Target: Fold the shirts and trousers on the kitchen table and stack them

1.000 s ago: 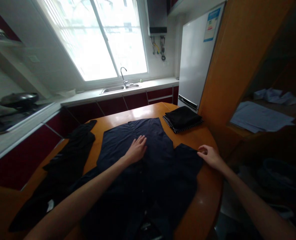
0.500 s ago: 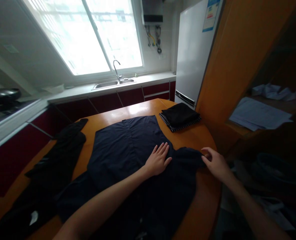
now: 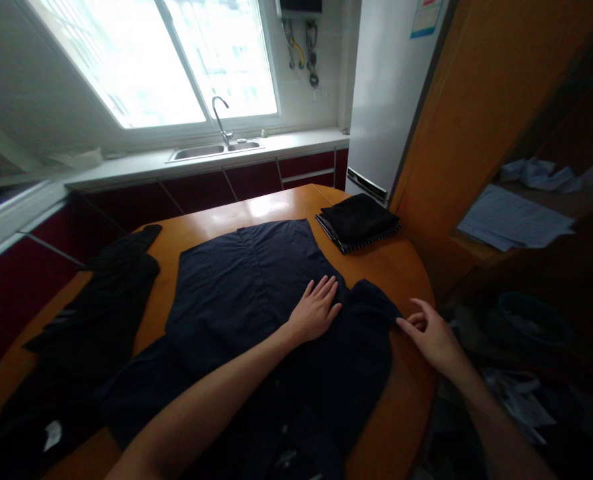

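A dark navy shirt [image 3: 226, 287] with buttons lies spread over the orange wooden table, its hem towards the window. My left hand [image 3: 315, 310] rests flat on it near the side seam, fingers spread. One sleeve [image 3: 371, 303] points right, towards the table's edge. At that sleeve's end is my right hand [image 3: 433, 337], thumb and fingers apart, the thumb tip touching or very close to the cuff. The collar area close to me is dark and hard to make out.
A folded black stack of cloth [image 3: 359, 220] sits at the table's far right. Black garments [image 3: 96, 320] lie along the left side of the table [image 3: 281, 200]. Beyond are a sink [image 3: 199, 153], a fridge [image 3: 383, 100] and, on the right, a shelf with papers [image 3: 516, 220].
My right hand has loosened from the sleeve's end and its fingers have parted. The sleeve's end has settled lower. My left hand stays on the shirt; the view has tilted down slightly.
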`<state>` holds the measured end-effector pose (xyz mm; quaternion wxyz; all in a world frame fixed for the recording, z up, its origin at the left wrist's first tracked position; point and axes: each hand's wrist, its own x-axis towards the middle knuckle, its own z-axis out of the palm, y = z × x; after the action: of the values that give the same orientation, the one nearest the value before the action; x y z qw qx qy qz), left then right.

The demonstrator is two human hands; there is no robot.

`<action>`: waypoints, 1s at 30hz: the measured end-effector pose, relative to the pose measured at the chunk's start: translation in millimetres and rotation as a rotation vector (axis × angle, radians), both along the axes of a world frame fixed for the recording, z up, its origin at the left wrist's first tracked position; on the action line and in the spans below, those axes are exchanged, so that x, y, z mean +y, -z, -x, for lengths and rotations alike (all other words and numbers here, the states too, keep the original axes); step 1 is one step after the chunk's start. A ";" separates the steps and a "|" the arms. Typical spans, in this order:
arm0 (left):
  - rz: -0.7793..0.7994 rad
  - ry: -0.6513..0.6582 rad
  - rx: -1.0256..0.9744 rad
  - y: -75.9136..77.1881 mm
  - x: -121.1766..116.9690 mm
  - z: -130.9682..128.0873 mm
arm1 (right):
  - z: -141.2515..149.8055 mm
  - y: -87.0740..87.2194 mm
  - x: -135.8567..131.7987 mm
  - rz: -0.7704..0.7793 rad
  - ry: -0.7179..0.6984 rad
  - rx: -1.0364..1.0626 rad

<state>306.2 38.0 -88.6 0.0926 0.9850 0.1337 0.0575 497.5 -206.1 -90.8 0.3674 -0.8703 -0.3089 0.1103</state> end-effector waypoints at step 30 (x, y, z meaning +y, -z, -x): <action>-0.001 0.001 -0.011 3.0 0.5 -3.0 | 85.0 -25.5 -16.4 0.129 -0.398 -0.096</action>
<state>309.2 38.4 -91.6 0.0926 0.9848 0.1328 0.0627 412.5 -222.5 -65.2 0.2670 -0.8181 -0.4839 0.1587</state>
